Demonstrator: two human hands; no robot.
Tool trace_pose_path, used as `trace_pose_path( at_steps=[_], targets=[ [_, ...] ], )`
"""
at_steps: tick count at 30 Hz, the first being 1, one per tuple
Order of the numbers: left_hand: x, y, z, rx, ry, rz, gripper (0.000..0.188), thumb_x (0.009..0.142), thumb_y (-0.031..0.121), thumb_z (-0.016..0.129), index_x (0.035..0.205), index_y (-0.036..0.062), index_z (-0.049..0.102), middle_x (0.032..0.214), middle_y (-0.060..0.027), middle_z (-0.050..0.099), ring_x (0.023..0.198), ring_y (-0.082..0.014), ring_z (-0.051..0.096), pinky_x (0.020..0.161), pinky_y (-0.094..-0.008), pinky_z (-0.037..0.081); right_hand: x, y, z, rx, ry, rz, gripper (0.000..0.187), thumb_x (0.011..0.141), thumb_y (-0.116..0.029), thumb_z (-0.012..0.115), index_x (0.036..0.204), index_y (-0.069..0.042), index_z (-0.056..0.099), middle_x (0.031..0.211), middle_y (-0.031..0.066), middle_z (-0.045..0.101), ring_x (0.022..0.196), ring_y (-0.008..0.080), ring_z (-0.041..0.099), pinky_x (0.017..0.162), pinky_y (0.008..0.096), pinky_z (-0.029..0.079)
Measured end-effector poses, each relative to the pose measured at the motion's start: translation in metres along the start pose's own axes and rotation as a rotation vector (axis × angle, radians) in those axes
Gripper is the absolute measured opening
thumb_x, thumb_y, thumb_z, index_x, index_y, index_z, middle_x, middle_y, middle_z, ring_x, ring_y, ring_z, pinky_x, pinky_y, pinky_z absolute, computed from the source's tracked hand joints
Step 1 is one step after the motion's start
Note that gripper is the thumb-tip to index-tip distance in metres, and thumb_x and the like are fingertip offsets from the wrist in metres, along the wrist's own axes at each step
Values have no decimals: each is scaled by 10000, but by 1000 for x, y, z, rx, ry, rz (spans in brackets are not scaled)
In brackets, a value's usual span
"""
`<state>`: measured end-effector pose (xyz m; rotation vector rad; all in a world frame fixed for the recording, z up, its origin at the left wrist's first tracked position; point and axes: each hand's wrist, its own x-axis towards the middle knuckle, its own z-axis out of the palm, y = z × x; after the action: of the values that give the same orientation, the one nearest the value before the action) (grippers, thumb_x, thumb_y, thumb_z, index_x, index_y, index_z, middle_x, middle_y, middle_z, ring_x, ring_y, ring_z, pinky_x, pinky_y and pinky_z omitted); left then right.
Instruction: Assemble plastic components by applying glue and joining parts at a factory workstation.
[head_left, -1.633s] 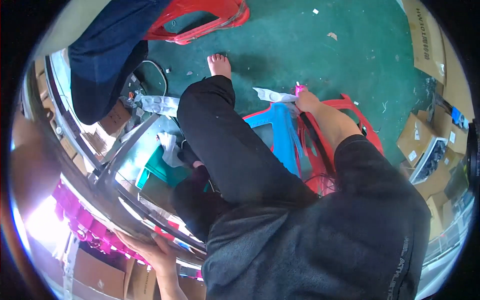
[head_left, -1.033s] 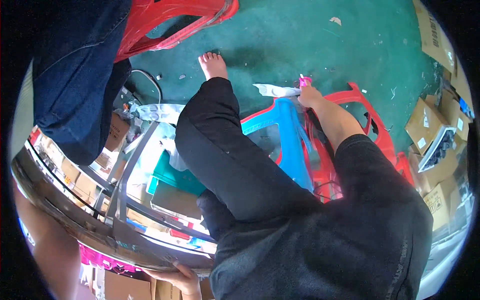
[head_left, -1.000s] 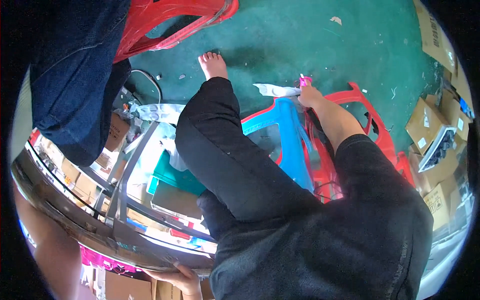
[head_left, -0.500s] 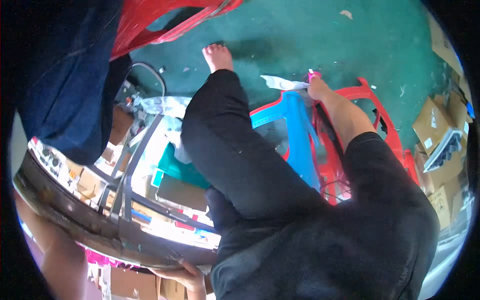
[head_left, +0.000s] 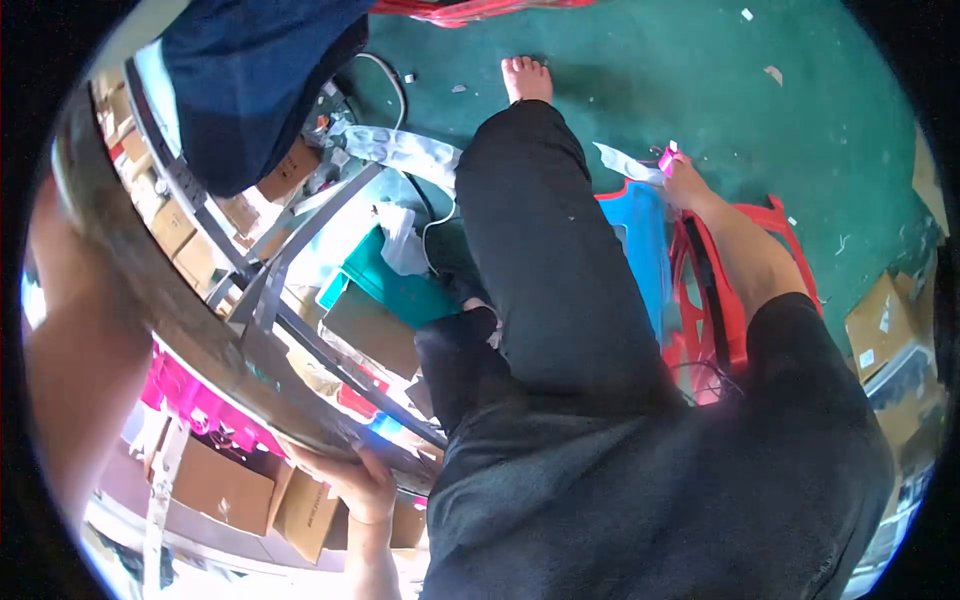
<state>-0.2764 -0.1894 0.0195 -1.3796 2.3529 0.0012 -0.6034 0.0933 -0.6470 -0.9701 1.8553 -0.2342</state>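
The red stool (head_left: pixel 450 12) beyond the blue stool (head_left: pixel 648 240) has slid almost out of frame since the earlier view, mostly cut off. Just past the blue stool, the right hand (head_left: pixel 685 185) pinches a small pink piece (head_left: pixel 668 159), its shape unclear; well left of the stool, the left hand (head_left: pixel 352 482) spreads half open against a table's edge (head_left: pixel 200 310), fingertips indistinct.

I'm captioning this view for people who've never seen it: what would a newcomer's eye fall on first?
Probably the small bright pink piece in the right hand, held out against the green floor at the upper right. Just below that hand, the blue plastic stool and red plastic stool stand out too. At lower left, vivid pink items show beyond the table edge, where the left hand rests.
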Motion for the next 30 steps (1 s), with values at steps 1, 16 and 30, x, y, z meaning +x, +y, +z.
trace_pose_path(
  at_steps=[1, 16, 30],
  targets=[
    [0, 2, -3, 1, 11, 1, 884, 869, 63, 510, 1585, -55, 5, 1607, -372, 79, 1468, -566, 188, 1186, -610, 204, -4, -23, -12, 88, 19, 37, 325, 864, -99, 581, 1146, 58, 624, 1257, 271, 596, 1142, 429, 574, 1043, 458, 449],
    [3, 13, 11, -121, 307, 75, 869, 743, -14, 598, 1539, -79, 255, 1567, -388, 214, 1444, -591, 240, 1179, -634, 229, -64, -151, -168, 84, 326, -455, 587, 858, -68, 640, 1413, 21, 471, 1505, 246, 411, 1367, 416, 441, 1141, 441, 399],
    [-120, -1, 25, -675, 591, 397, 624, 822, 124, 714, 1419, 51, 547, 1524, -152, 468, 1442, -360, 412, 1174, -519, 330, -286, -485, -283, 26, 408, -945, 611, 923, -37, 594, 1503, 15, 409, 1572, 173, 353, 1415, 332, 404, 1174, 403, 349]
  ],
)
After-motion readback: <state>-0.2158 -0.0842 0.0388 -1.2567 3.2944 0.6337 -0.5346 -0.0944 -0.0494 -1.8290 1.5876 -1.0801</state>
